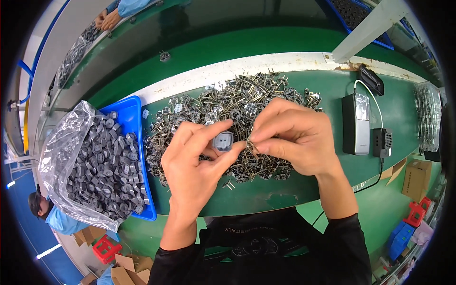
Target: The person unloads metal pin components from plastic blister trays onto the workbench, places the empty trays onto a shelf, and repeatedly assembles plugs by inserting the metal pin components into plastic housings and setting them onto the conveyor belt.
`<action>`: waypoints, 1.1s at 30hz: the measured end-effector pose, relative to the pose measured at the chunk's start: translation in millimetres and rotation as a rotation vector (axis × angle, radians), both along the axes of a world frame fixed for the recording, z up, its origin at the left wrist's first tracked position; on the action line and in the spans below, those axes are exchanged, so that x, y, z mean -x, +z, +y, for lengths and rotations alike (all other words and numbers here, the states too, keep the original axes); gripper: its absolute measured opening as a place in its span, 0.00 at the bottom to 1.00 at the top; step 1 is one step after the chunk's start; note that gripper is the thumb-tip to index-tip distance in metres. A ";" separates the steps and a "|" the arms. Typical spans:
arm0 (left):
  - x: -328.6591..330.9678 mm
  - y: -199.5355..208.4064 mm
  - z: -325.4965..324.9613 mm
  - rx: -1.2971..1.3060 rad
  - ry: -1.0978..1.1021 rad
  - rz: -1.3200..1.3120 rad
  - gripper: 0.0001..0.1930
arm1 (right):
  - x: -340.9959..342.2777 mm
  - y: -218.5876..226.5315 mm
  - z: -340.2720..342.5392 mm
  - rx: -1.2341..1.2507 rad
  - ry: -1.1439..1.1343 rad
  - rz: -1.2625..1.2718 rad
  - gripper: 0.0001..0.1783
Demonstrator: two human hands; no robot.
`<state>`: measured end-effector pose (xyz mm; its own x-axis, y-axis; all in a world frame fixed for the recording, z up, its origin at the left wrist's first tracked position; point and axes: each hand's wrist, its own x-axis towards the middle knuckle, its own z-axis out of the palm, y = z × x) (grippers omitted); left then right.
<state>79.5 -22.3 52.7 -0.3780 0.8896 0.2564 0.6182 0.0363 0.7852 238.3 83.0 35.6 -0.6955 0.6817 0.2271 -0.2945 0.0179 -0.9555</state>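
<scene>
Green bench [401, 102] carries our heap of pronged metal parts [209, 107], left hand [191, 164] cradling a grey housing [223, 141], right hand [300, 137] pinching a small metal piece [250, 144] just beside it, so we should keep both grips light and steady.

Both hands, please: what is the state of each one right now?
Left hand: closed, holding a grey plastic piece.
Right hand: closed, its fingertips pinching a small metal-coloured part.
</scene>
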 end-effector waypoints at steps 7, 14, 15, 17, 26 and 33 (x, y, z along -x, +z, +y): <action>-5.4 1.3 -0.5 0.026 -0.140 -0.082 0.21 | 0.8 2.7 -3.7 -0.340 -0.121 -0.044 0.12; -3.0 -3.2 0.4 0.043 -0.145 -0.187 0.23 | -1.1 0.2 -3.7 -0.548 -0.203 -0.141 0.12; -2.4 -5.4 0.8 0.035 -0.142 -0.219 0.23 | 0.7 -0.6 -4.1 -0.549 -0.203 -0.141 0.12; -4.0 -4.6 1.4 0.027 -0.144 -0.252 0.23 | 5.8 -1.2 -5.3 -0.551 -0.304 0.005 0.10; -7.9 -6.9 2.9 -0.069 -0.148 -0.256 0.23 | 19.3 -6.9 -17.1 -0.587 -0.410 -0.015 0.10; 12.6 0.4 -0.3 0.055 -0.270 -0.750 0.18 | 19.2 -13.1 -8.5 -0.815 -0.400 -0.048 0.10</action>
<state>66.9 -22.6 53.1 -0.2018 0.9790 -0.0273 -0.0812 0.0111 0.9966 219.1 74.5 22.5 -0.4627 0.5149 0.7217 -0.0812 0.7860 -0.6129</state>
